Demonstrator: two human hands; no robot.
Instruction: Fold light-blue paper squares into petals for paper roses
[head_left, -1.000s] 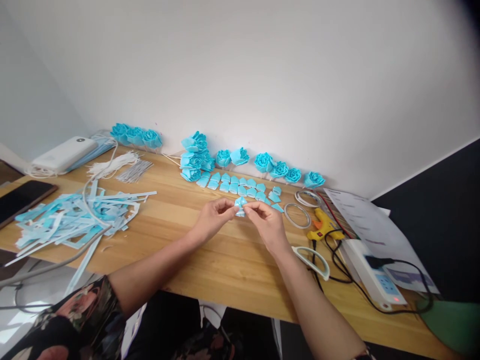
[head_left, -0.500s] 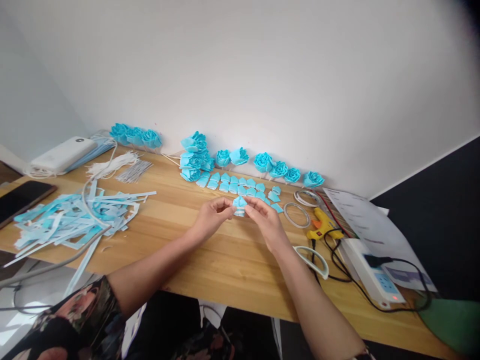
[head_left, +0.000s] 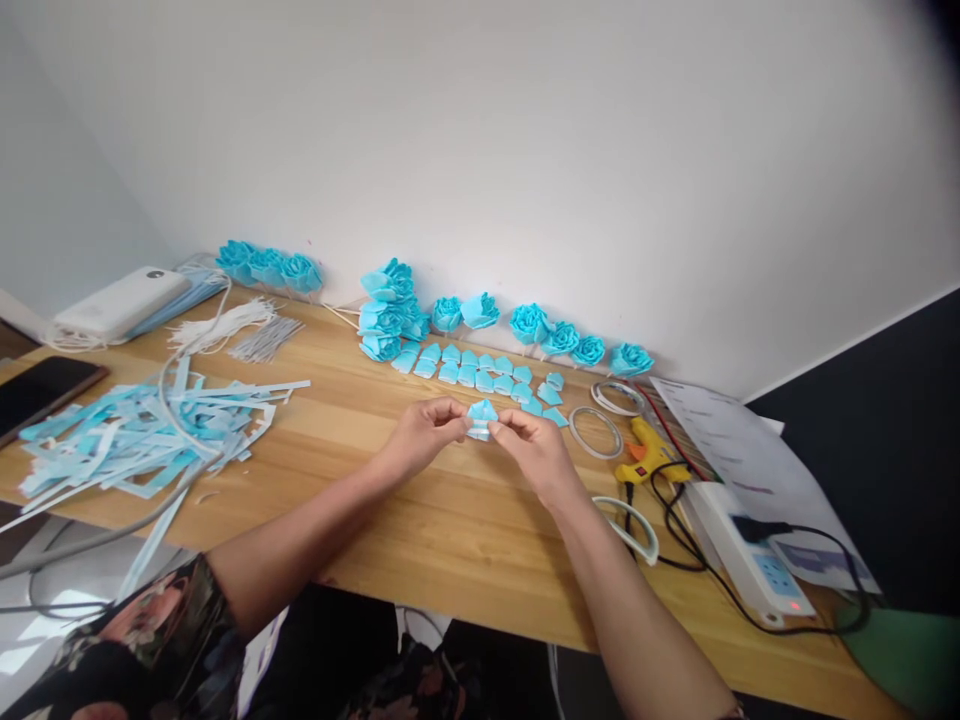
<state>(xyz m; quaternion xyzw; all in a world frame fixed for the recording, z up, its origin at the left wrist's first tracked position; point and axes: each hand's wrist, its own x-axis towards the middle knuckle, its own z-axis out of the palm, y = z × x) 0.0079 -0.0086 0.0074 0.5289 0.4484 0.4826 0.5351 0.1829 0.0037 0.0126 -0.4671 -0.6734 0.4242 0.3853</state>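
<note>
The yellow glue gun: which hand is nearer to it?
Right. The right hand sits just left of the yellow glue gun; the left hand is farther left, across the blue folded piece both pinch.

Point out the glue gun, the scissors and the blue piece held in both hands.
glue gun [head_left: 646, 455]: head view, on its yellow body.
scissors [head_left: 636, 525]: head view, on the pale handle loop.
blue piece [head_left: 481, 415]: head view, on its middle, between the fingertips.

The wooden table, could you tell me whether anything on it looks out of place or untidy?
The heap of light blue and white cut strips spills over the wooden table front edge at left. A black cable tangles around the yellow glue gun.
</note>
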